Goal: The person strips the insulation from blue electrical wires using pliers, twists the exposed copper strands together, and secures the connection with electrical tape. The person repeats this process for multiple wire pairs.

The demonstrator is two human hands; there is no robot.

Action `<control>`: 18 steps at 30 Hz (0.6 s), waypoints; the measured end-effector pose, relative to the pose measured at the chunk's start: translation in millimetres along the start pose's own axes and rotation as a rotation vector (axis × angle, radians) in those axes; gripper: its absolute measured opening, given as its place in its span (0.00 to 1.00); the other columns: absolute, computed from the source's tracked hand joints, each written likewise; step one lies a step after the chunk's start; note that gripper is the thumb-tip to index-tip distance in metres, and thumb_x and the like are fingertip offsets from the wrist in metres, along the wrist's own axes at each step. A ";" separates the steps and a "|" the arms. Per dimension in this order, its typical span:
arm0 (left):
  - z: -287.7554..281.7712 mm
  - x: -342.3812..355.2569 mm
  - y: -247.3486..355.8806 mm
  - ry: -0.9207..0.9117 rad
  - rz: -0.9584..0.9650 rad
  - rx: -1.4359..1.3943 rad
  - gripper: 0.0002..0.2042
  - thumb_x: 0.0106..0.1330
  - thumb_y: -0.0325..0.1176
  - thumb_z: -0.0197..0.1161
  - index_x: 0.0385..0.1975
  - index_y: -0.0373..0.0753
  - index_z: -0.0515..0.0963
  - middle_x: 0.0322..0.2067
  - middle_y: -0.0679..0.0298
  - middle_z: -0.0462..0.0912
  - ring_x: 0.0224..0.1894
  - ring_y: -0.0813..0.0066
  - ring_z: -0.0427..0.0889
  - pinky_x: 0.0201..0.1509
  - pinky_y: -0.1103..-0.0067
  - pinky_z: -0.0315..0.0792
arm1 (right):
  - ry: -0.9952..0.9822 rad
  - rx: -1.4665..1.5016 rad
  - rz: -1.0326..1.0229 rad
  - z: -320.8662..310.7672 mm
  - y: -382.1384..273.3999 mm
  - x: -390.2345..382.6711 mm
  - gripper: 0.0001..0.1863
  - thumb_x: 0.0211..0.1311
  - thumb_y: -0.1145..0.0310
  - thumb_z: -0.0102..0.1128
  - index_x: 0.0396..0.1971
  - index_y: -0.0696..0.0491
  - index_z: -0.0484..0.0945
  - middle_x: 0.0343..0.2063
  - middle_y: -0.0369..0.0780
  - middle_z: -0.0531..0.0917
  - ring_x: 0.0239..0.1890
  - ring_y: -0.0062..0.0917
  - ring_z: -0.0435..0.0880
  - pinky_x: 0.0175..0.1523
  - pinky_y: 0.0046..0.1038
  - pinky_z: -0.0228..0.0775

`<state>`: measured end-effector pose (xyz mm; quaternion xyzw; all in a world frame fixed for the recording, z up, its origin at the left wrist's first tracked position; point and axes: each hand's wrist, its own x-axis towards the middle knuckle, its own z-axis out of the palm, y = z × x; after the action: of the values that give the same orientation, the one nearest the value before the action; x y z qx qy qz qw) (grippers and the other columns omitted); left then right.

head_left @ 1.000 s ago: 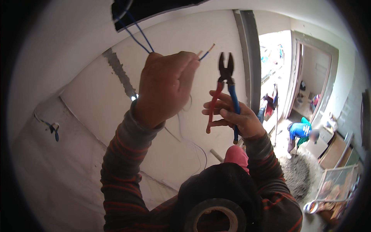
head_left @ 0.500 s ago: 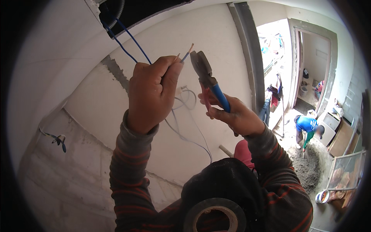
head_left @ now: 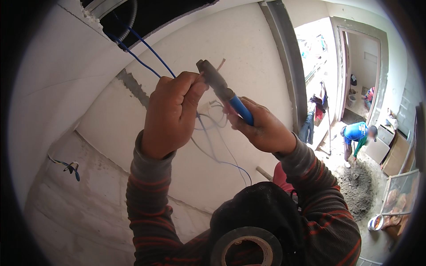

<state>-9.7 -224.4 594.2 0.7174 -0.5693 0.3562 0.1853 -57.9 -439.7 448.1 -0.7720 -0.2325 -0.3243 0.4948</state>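
My left hand (head_left: 171, 117) is closed on blue wires (head_left: 151, 52) that run down from a dark ceiling opening (head_left: 166, 13) beside a grey flexible conduit (head_left: 132, 20). A stripped copper end (head_left: 222, 62) pokes out above its fingertips. My right hand (head_left: 266, 131) grips pliers (head_left: 213, 77) with red and blue handles, their jaws right at the wire ends by my left fingers; whether they close on a wire is unclear. A roll of grey tape (head_left: 222, 246) sits near the black cloth at the lower edge. Looped loose cables (head_left: 215, 159) hang behind my hands.
A grey post (head_left: 284, 62) runs beside the bright doorways. A co-worker (head_left: 355, 132) in blue bends over a mortar heap (head_left: 355, 190); another person (head_left: 368, 97) is in the far room. A bucket (head_left: 375, 223), framed panel (head_left: 401, 186) and hanging wire bundle (head_left: 71, 169) are around.
The pliers have swung leftward and tilted, from upright beside my left hand onto the wire ends. My right fingers have wrapped closer round the handles. The co-worker bends over the mortar heap throughout.
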 end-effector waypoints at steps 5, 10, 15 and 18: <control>7.2 -0.5 -3.9 0.051 0.022 0.020 0.07 0.84 0.30 0.62 0.46 0.34 0.83 0.29 0.62 0.81 0.31 0.65 0.75 0.37 0.71 0.67 | -0.021 0.364 0.173 0.3 -28.5 4.0 0.24 0.83 0.64 0.60 0.70 0.59 0.73 0.44 0.46 0.84 0.41 0.33 0.87 0.49 0.37 0.83; 2.1 3.2 -13.4 -0.031 0.330 0.446 0.06 0.83 0.27 0.61 0.48 0.32 0.83 0.31 0.55 0.84 0.30 0.58 0.78 0.34 0.69 0.70 | -0.289 0.551 0.387 -27.3 -57.5 -5.4 0.23 0.82 0.66 0.62 0.70 0.58 0.72 0.42 0.50 0.84 0.39 0.40 0.87 0.46 0.40 0.81; 2.3 3.5 -12.0 -0.022 0.168 0.181 0.05 0.80 0.25 0.63 0.49 0.32 0.80 0.30 0.55 0.86 0.28 0.59 0.82 0.35 0.64 0.76 | 0.198 0.038 -0.097 23.2 -7.1 11.0 0.19 0.81 0.70 0.62 0.65 0.59 0.74 0.36 0.46 0.84 0.35 0.37 0.86 0.46 0.37 0.79; 4.4 11.5 -9.3 -0.048 -0.015 0.061 0.04 0.81 0.26 0.61 0.47 0.32 0.79 0.30 0.54 0.86 0.27 0.58 0.83 0.34 0.66 0.77 | 0.198 0.024 -0.070 32.3 20.8 21.6 0.16 0.80 0.71 0.62 0.62 0.59 0.76 0.34 0.46 0.84 0.35 0.38 0.87 0.46 0.38 0.80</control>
<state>1.6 -232.7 600.8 0.7353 -0.5572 0.3548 0.1521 -20.2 -417.6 441.4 -0.7217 -0.2134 -0.4132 0.5127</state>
